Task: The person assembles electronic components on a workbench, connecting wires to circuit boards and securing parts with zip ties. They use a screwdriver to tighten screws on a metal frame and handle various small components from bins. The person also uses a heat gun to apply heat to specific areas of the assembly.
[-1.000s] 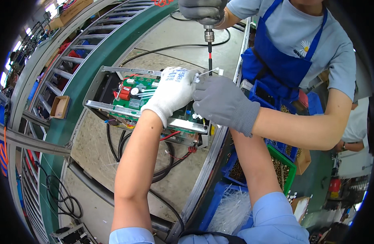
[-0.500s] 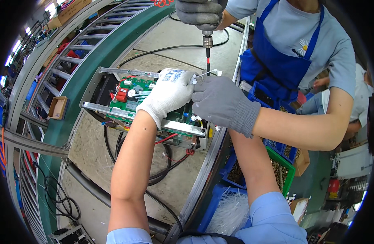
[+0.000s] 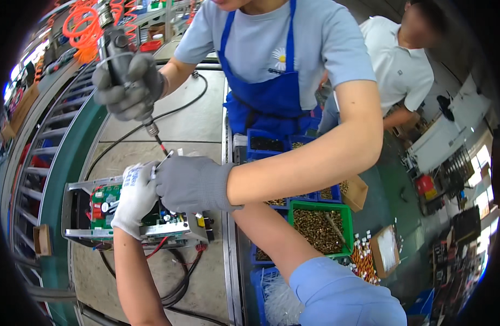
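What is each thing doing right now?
left hand: flat on the circuit board.
circuit board: lying in a metal frame.
electric screwdriver: tilted, gripped by a co-worker's grey glove.
green bin: open, full of screws.
right hand: hidden behind the co-worker's other glove.

Factory assy line: roller conveyor (image 3: 48,141), screw bins (image 3: 320,228), pwr screwdriver (image 3: 119,60).
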### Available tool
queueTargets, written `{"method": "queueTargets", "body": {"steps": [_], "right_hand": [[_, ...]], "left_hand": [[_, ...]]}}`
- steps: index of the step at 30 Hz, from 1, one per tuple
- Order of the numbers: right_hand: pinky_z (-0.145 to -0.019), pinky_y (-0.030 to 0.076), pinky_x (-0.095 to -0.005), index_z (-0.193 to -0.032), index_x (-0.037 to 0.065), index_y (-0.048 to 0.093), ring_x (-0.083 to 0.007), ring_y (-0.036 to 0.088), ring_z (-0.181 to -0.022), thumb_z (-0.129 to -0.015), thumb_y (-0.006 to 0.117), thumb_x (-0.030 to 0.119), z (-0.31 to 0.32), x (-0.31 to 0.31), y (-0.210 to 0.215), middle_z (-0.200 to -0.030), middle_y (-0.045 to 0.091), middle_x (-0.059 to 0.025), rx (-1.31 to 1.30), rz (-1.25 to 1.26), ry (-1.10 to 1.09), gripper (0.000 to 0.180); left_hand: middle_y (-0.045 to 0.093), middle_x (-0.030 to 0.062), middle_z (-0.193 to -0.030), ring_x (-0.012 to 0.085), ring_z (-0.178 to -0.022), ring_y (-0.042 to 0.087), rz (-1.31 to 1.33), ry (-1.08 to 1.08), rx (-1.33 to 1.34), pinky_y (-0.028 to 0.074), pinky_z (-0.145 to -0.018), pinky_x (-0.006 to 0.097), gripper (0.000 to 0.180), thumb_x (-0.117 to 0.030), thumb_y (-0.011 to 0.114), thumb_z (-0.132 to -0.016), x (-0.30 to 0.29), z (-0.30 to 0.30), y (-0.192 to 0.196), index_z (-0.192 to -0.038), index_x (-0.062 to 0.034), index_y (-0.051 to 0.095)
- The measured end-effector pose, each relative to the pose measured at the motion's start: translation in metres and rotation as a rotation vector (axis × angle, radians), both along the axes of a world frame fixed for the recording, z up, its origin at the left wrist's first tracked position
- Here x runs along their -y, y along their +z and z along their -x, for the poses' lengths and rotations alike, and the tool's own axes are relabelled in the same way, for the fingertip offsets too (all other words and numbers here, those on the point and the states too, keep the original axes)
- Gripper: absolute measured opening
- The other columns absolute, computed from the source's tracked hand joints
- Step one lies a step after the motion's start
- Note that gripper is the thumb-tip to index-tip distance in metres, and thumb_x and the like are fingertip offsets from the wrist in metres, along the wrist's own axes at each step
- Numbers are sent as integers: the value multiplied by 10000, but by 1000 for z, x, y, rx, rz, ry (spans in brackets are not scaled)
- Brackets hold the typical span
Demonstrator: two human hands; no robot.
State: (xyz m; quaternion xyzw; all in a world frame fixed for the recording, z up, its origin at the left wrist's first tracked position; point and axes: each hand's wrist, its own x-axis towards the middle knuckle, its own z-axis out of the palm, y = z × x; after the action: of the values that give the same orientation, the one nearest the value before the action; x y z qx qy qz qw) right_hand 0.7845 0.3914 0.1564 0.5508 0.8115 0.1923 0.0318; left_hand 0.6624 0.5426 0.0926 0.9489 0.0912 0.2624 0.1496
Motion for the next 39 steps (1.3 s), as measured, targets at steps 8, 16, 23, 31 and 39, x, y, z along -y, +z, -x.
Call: {"method": "queueTargets", "body": {"steps": [8,16,23,31,39], "right_hand": [[-823,459,-310,-643,131,545,-169,561,-841,-722,580,195,-20,-6,-17,-763,548,-3,-144,-91,347,108],[-846,485,-311,-670,110,566,-179,569,-871,-707,595,154,-9,2,-4,-788,550,-15,2,41,292,64],[-816,479,-314,-711,114,577,-183,564,-879,-718,587,178,-10,-7,-18,-824,557,-16,100,56,275,65],[-806,467,-316,-831,86,573,-199,552,-890,-724,581,187,-20,-7,-48,-889,544,-36,524,-251,224,148],[-806,471,-319,-852,75,578,-214,557,-910,-719,589,186,-17,-8,-49,-905,551,-49,587,-298,216,174]], "left_hand": [[617,246,-1014,433,-1005,541,94,56,-72,424,-881,486,275,-164,523,-877,16,0,23,-1065,11,622],[640,221,-948,397,-965,580,151,44,-121,416,-888,470,276,-199,555,-841,16,1,25,-1032,-21,642],[639,199,-1034,383,-1039,564,150,52,-138,403,-940,450,294,-222,562,-851,17,0,25,-1075,-48,641],[635,196,-1066,389,-1072,546,178,71,-202,407,-945,447,300,-201,548,-871,20,0,34,-1112,-45,633],[638,198,-1025,392,-1046,554,171,62,-166,412,-929,459,305,-200,555,-872,18,3,30,-1119,-39,632]]}}
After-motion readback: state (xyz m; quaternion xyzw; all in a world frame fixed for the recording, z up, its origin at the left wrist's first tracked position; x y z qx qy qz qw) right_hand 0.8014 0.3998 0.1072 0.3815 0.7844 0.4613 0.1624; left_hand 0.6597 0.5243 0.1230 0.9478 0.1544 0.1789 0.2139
